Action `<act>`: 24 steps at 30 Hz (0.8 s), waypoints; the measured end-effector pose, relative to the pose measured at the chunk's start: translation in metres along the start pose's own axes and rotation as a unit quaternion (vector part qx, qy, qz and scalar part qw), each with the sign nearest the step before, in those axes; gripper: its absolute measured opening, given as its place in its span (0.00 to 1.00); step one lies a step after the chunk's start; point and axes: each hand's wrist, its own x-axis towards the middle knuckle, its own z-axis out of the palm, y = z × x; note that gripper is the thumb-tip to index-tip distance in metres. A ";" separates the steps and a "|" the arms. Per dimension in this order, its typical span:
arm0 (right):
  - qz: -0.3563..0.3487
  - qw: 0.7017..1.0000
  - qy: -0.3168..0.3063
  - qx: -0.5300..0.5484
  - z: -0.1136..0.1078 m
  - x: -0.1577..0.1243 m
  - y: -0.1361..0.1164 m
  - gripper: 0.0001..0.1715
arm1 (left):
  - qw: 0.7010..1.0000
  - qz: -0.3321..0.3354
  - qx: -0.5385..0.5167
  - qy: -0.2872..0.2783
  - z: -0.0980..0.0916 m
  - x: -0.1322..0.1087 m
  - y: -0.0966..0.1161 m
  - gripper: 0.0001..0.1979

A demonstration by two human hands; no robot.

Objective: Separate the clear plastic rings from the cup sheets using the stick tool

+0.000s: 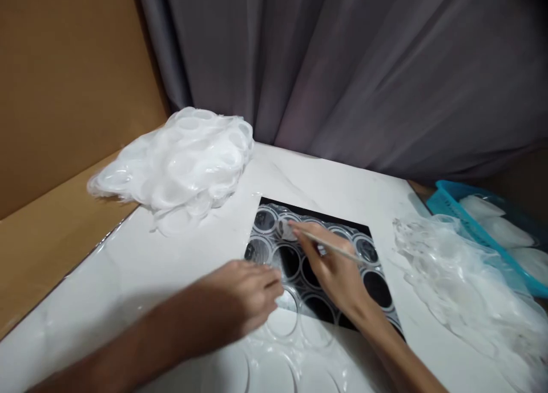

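Note:
A clear plastic sheet with round moulded cells (338,250) lies over a black mat (317,216) on the white table (128,267). My left hand (244,293) rests on the sheet's near left part, fingers curled and pressing on it. My right hand (329,267) is closed on a thin wooden stick (338,247), fingertips at a cell near the sheet's far left. The stick's far end points right.
A heap of white round plastic pieces (180,159) sits at the back left. A pile of clear plastic scraps (462,279) lies at the right, beside a blue basket (479,221) holding white items. A grey curtain hangs behind; brown cardboard walls the left.

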 end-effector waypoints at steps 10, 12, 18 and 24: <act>0.174 0.961 -0.122 0.179 0.040 -0.015 -0.011 0.20 | 0.948 -0.209 -0.211 -0.111 -0.039 -0.003 -0.063 0.35; 0.169 0.960 -0.138 0.175 0.041 -0.016 -0.007 0.22 | 0.948 -0.205 -0.211 -0.119 -0.035 -0.004 -0.062 0.34; 0.123 0.965 -0.174 0.155 0.037 -0.015 -0.005 0.21 | 0.957 -0.177 -0.196 -0.118 -0.031 -0.005 -0.063 0.30; 0.099 0.968 -0.191 0.129 0.036 -0.014 -0.008 0.20 | 0.952 -0.169 -0.222 -0.129 -0.029 -0.004 -0.074 0.31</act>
